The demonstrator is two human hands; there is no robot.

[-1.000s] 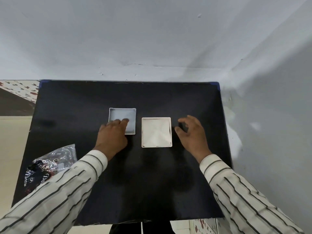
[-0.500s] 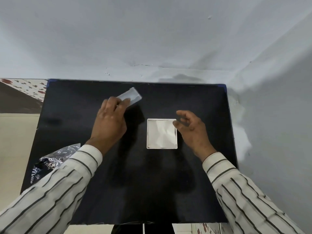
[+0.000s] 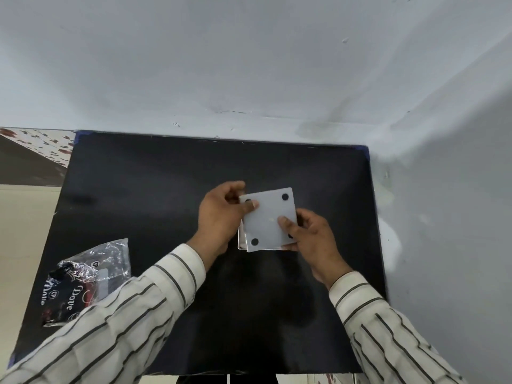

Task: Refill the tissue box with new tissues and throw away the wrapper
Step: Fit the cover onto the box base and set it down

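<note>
The grey square plastic base plate with four dark feet (image 3: 268, 218) has come across from the left; I now see it over the white square tissue box (image 3: 241, 239) at table centre. Left hand (image 3: 221, 217) pinches its far-left corner, right hand (image 3: 307, 236) its near-right edge. Light, stiff, slick, I reckon — edges are the hold.

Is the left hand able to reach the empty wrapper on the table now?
Probably not at once: the left hand grips the grey panel over the tissue box. The wrapper lies unobstructed beside the left sleeve, so after letting go, likely yes.
</note>
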